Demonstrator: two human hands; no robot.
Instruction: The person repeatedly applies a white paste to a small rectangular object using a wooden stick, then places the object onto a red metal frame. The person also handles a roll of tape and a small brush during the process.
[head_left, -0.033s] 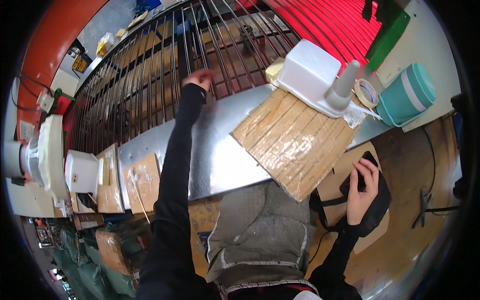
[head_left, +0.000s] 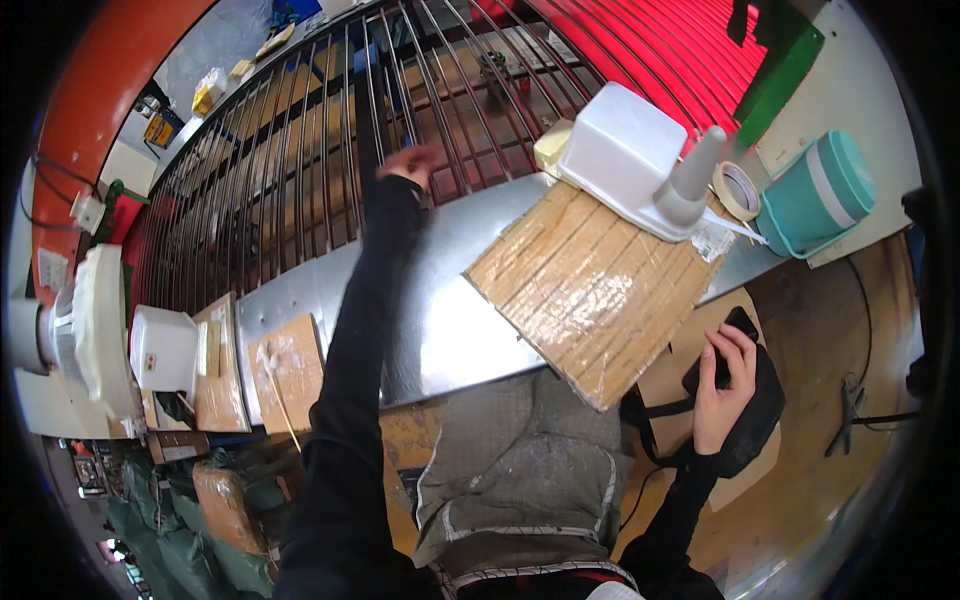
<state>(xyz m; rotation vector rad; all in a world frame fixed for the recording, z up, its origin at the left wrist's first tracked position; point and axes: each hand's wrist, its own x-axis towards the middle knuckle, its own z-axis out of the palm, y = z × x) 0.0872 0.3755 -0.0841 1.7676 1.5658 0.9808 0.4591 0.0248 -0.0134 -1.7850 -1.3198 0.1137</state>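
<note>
The right hand [head_left: 722, 385], low at the right of the frame, lies on a black fabric bag with a strap [head_left: 752, 415], its fingers curled over a small dark flat object [head_left: 735, 335] at the bag's top edge; the bag rests on a brown cardboard sheet [head_left: 690, 345] on the wooden floor. The left hand [head_left: 408, 163], at upper centre, reaches out on a black sleeve to the dark metal bars of a grille [head_left: 300, 170]; it is blurred, so whether it grips a bar cannot be told. Between the arms runs a shiny steel counter [head_left: 440, 300]. On it, right of centre, lies a tape-covered cardboard board [head_left: 590, 290], with a white plastic box [head_left: 625, 155] and a grey cone-shaped piece [head_left: 690, 185] at its upper edge. Further right stand a roll of tape [head_left: 738, 190] and a teal lidded container [head_left: 815, 195].
</note>
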